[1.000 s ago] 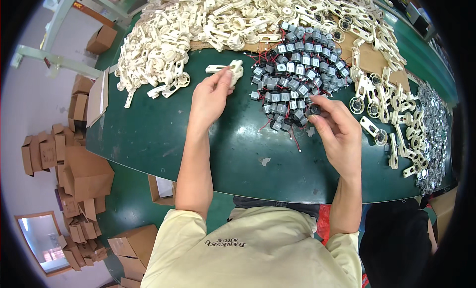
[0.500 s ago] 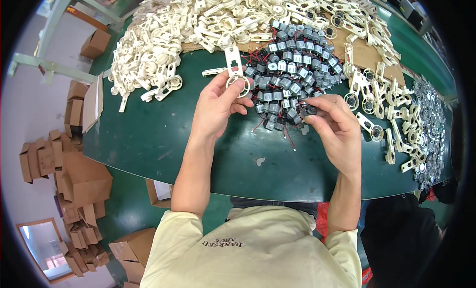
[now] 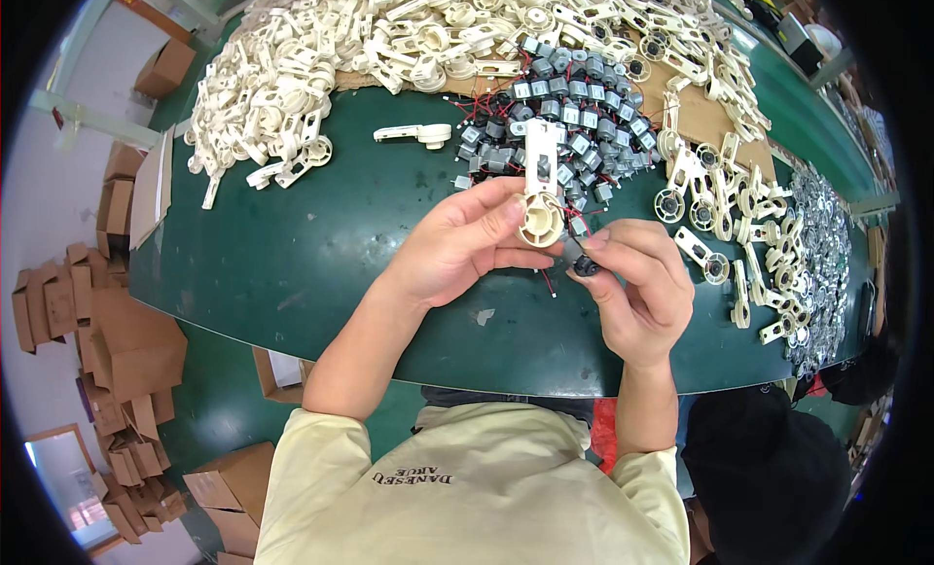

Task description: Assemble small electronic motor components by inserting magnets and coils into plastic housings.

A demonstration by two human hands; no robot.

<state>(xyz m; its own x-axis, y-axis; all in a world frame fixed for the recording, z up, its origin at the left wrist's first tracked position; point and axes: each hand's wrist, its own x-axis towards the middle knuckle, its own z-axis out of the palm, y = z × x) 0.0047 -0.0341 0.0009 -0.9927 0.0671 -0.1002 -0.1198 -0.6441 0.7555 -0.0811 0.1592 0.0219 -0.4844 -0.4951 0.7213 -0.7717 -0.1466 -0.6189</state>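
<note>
My left hand (image 3: 462, 242) is closed on a cream plastic housing (image 3: 538, 188), its slotted arm pointing up and its open ring end between thumb and fingers. To the right of it, my right hand (image 3: 642, 288) pinches a small dark motor (image 3: 586, 265), black end showing, with a thin wire running up from it. The motor is close to the ring but apart from it. Beyond both hands lies a heap of grey motors (image 3: 589, 93) with red wires. A single cream housing (image 3: 416, 134) rests on the table left of that heap.
A large pile of cream housings (image 3: 263, 108) covers the far side of the green table (image 3: 292, 249). At right lie housings with black parts in their rings (image 3: 702, 215), beside a heap of small clear and metallic pieces (image 3: 817, 264). Cardboard boxes (image 3: 136, 346) are stacked at left.
My right hand has drawn the motor away from the heap, toward me. My left hand has brought the housing right and lower in the view, in front of the heap and near the motor.
</note>
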